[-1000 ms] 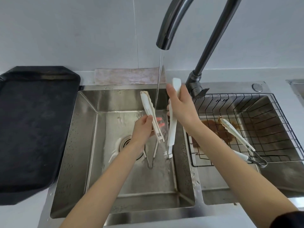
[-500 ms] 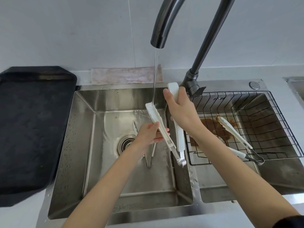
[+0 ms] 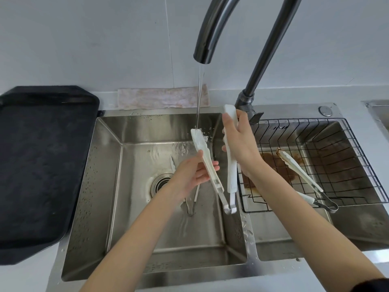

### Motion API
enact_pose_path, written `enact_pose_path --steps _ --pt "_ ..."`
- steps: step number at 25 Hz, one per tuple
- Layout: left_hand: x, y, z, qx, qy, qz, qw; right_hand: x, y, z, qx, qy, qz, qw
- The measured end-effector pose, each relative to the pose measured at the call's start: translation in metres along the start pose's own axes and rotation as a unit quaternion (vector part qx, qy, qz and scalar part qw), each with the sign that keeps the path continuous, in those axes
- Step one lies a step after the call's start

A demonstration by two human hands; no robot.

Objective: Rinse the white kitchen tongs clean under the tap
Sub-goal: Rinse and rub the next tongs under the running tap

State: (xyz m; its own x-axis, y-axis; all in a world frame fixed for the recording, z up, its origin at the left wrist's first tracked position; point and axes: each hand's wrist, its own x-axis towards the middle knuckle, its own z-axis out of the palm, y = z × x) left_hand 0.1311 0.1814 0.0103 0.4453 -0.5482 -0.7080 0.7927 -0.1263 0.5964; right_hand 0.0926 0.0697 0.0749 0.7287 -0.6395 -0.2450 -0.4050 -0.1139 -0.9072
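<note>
I hold a pair of white kitchen tongs [image 3: 207,163] spread open over the left sink basin [image 3: 109,165], hinge end down. My left hand [image 3: 194,175] grips the left arm of the tongs, whose tip sits directly in the water stream from the dark tap [image 3: 207,36]. My right hand [image 3: 240,146] is closed around the right arm, which points up beside the tap's base. Water splashes off the left tip.
A second pair of tongs [image 3: 190,204] lies on the basin floor near the drain [image 3: 160,183]. A third, soiled pair [image 3: 303,175] rests in the wire rack [image 3: 366,186] over the right basin with brown residue. A black tray [image 3: 40,165] sits left, a cloth [image 3: 162,98] behind.
The left arm of the tongs has swung down and right so that its tip now sits under the stream. My right hand stays in much the same place.
</note>
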Motion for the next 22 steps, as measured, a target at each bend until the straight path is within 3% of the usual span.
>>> enact_pose_path --steps 4,8,12,16,22 --pt "-0.001 0.008 -0.012 -0.149 0.016 0.011 0.989 0.025 0.025 0.002 0.150 0.012 0.122 0.981" --pt "-0.008 0.021 -0.018 -0.219 -0.025 0.036 0.975 0.034 0.048 0.015 0.285 -0.012 0.268 0.920" --pt "-0.014 0.036 -0.012 -0.244 -0.096 0.052 0.964 0.032 0.065 0.032 0.383 -0.054 0.333 0.860" --pt "-0.016 0.043 0.001 -0.193 -0.128 0.054 0.971 0.027 0.078 0.043 0.387 -0.092 0.364 0.842" --pt "-0.007 0.048 0.014 -0.128 -0.094 0.052 0.986 0.017 0.075 0.044 0.318 -0.051 0.400 0.858"
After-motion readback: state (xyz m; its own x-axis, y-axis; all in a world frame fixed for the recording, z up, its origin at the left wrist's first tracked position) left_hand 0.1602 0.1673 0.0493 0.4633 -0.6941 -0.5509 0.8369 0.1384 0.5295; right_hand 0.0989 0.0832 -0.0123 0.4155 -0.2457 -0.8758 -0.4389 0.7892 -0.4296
